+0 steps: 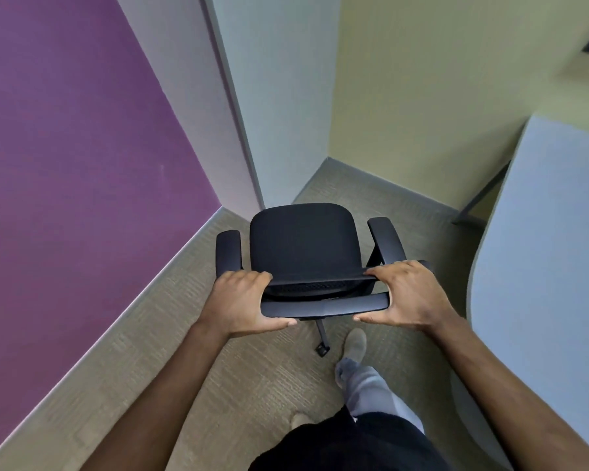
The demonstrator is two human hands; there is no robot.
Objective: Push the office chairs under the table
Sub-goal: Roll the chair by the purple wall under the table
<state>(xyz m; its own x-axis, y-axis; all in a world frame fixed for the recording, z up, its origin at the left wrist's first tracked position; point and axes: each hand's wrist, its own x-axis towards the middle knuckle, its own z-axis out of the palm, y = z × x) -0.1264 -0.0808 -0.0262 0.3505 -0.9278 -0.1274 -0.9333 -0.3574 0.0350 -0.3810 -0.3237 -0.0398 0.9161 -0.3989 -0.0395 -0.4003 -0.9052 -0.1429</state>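
A black office chair [305, 243] with two armrests stands on the carpet in front of me, its seat facing away. My left hand [240, 302] grips the left end of the backrest's top edge. My right hand [407, 297] grips the right end of the same edge. The light grey table [544, 249] runs along the right side, its curved edge just right of the chair. One chair leg with a caster [322, 348] shows beneath the backrest; the other legs are hidden.
A purple wall [82, 164] closes the left side, and a pale grey partition [279, 113] meets a yellow-green wall [439, 96] ahead. A dark table leg [483, 195] stands at the far right. My legs and feet [354, 345] are behind the chair on the carpet.
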